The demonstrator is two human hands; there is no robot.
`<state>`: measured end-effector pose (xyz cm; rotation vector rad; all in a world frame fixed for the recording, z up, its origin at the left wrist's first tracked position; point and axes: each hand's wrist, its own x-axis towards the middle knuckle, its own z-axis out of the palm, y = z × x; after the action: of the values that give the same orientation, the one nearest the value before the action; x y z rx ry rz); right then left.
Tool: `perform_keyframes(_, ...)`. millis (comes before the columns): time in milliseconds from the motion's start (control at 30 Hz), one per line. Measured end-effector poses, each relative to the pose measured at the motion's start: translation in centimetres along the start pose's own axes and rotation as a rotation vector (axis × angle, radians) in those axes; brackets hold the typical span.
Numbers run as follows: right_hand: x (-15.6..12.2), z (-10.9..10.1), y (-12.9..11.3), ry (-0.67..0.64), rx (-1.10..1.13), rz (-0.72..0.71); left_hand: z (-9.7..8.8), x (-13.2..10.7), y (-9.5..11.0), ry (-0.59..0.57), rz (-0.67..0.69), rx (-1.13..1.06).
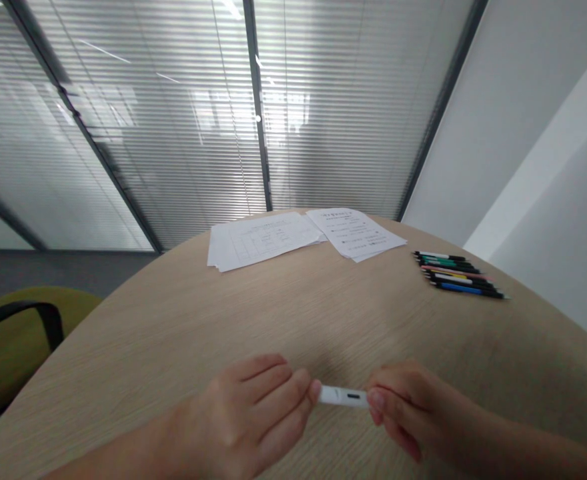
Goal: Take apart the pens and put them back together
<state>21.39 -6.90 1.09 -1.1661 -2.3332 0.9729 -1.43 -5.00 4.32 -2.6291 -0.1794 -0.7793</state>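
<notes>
A slim white stick-shaped object [344, 396] with a small dark slot on its side spans the gap between my two hands, above the near part of the table. My left hand [261, 410] is closed, with thumb and fingertips pinching the left end. At the other end, my right hand [408, 403] grips it between thumb and fingers. Both ends are hidden in my fingers, so its exact kind and full length cannot be made out.
The round wooden table [183, 333] fills the lower view. Printed paper sheets [268, 239] and a second small stack of papers [356, 233] lie at its far edge. Several pens [458, 275] lie in a row at the right. A green chair [8, 353] stands at the left.
</notes>
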Motion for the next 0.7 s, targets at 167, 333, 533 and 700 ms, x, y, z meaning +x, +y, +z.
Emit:
perform_keyframes(167, -0.2, -0.7, -0.1, 0.052, -0.064, -0.044, 0.4, -0.2, -0.2, -0.027, -0.057, -0.038)
perform_keyframes(333, -0.2, -1.8, -0.1, 0.472, -0.677, -0.544, 0.9, -0.2, -0.2, -0.015, -0.234, -0.189)
perform_keyframes(533, -0.3, -1.1, -0.2, 0.443, -0.684, -0.517, 0.9, -0.4, 0.3, -0.027, -0.254, -0.27)
perform_keyframes(700, -0.2, -0.6, 0.1, 0.411, -0.474, -0.419, 0.9, -0.2, -0.2, 0.016, -0.341, -0.321)
